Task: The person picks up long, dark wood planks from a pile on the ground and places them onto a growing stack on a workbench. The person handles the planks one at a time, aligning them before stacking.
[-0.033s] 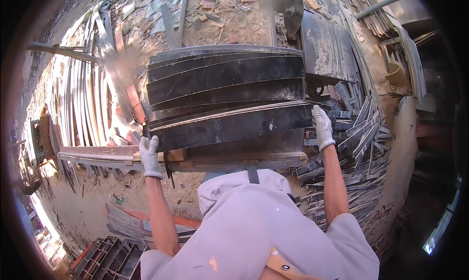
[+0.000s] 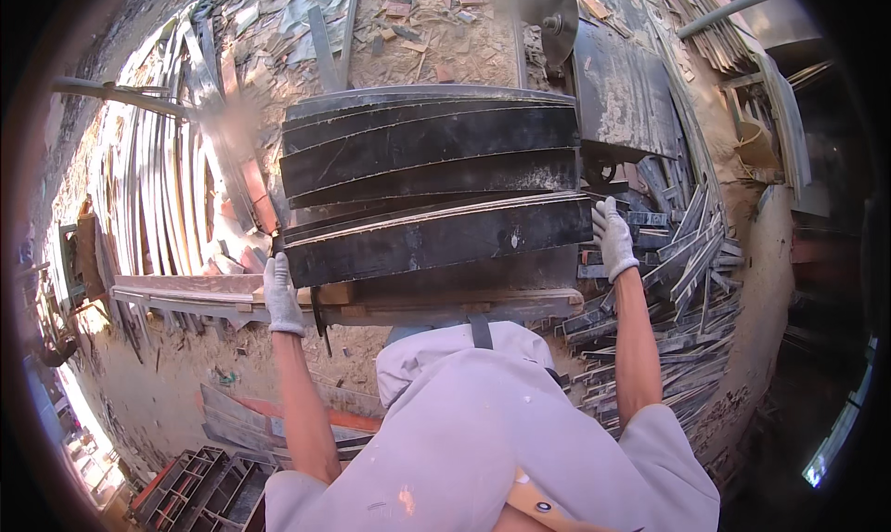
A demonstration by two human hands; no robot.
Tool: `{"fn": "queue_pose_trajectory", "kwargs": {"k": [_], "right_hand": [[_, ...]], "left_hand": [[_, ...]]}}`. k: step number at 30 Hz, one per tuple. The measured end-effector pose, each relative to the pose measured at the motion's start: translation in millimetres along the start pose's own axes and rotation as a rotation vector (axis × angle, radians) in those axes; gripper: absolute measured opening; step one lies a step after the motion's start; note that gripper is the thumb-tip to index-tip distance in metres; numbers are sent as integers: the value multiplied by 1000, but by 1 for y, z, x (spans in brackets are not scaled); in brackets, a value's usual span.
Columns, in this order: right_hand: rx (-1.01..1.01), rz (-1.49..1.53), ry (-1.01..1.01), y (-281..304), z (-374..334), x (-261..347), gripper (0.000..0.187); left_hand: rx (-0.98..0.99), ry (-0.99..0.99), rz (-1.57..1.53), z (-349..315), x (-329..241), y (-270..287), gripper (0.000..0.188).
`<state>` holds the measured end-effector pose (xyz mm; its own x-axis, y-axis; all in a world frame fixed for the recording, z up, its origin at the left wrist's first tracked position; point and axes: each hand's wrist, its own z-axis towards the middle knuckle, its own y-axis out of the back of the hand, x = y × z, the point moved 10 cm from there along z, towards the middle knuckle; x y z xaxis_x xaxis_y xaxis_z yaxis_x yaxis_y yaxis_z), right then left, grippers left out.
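A stack of black-faced boards (image 2: 436, 240), seemingly plywood strips with pale cut edges, lies in front of me. Its nearest strips sit slightly askew, the left end lower than the right. My left hand (image 2: 282, 295), in a pale work glove, is at the left end of the nearest strips, its fingers stretched upward against or just beside the corner. At the opposite end, my gloved right hand (image 2: 614, 240) has its fingers extended and a little apart, close to the board ends. Neither hand is wrapped round a board. Behind these strips lie more overlapping black boards (image 2: 432, 147).
A wooden beam (image 2: 445, 306) runs between me and the stack. A round saw blade (image 2: 558, 26) stands beside a worn metal table (image 2: 622, 86) at the far right. Long pale strips (image 2: 153, 188) are piled left, dark offcuts (image 2: 682, 253) right. Scraps (image 2: 418, 31) litter the far ground.
My left hand has shifted slightly left and upward, its fingers straighter. My right hand's fingers have spread and moved a little off the board end. The boards look almost unmoved.
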<state>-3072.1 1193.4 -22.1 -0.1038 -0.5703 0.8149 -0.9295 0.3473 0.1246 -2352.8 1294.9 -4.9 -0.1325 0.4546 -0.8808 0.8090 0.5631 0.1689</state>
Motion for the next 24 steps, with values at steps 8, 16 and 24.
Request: {"fn": "queue_pose_trajectory", "kwargs": {"k": [8, 16, 24], "right_hand": [[387, 133, -296, -73, 51, -33, 64], [506, 242, -471, -112, 16, -40, 54], [391, 371, -424, -134, -4, -85, 56]], "left_hand": [[289, 232, -213, 132, 91, 42, 96], [271, 349, -306, 108, 81, 0, 83], [707, 432, -616, 135, 68, 2, 75]]}}
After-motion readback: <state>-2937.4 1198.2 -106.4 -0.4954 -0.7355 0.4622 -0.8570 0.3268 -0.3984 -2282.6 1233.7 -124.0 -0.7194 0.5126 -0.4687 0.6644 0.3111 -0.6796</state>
